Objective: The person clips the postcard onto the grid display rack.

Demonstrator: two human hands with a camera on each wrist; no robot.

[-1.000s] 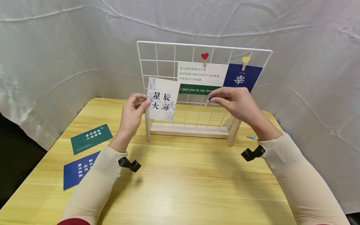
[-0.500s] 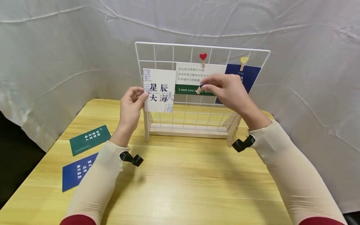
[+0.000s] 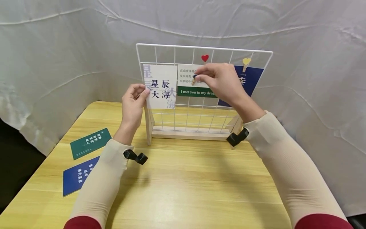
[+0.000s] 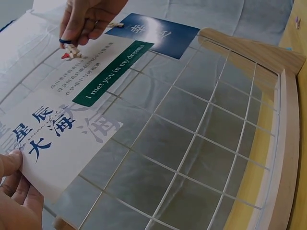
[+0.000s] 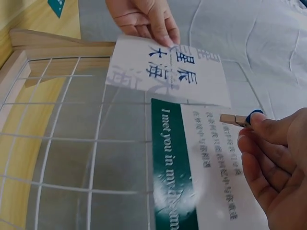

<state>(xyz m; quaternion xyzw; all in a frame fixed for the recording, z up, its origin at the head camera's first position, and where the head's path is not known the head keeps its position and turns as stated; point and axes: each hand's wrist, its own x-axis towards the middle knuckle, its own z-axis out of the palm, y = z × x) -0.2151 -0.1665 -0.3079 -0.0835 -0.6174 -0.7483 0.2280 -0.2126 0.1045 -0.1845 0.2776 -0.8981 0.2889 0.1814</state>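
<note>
A white wire grid (image 3: pixel 160 117) stands upright on a wooden base (image 3: pixel 188 133) at the back of the yellow table (image 3: pixel 186 187). My left hand (image 3: pixel 132 103) pinches the left edge of a white card (image 3: pixel 160 86) with dark characters and holds it flat against the grid's upper left. My right hand (image 3: pixel 220 79) pinches a small wooden clothespin (image 3: pixel 194 79) with a blue top, in front of the white-and-green card (image 3: pixel 197 92). The same clothespin (image 5: pixel 236 120) shows beside the white card (image 5: pixel 168 72) in the right wrist view. The left wrist view shows the card (image 4: pixel 57 143) and the clothespin (image 4: pixel 72 50).
A red-heart pin (image 3: pixel 204 58) holds the white-and-green card, and a yellow-heart pin (image 3: pixel 246 62) holds a dark blue card (image 3: pixel 251 79). A green card (image 3: pixel 90 143) and a blue card (image 3: pixel 78 175) lie at the table's left. White cloth hangs all around.
Both hands have risen. The left hand lifted the white card to the grid's upper left, and the right hand carried the clothespin up and to the left, toward the card.
</note>
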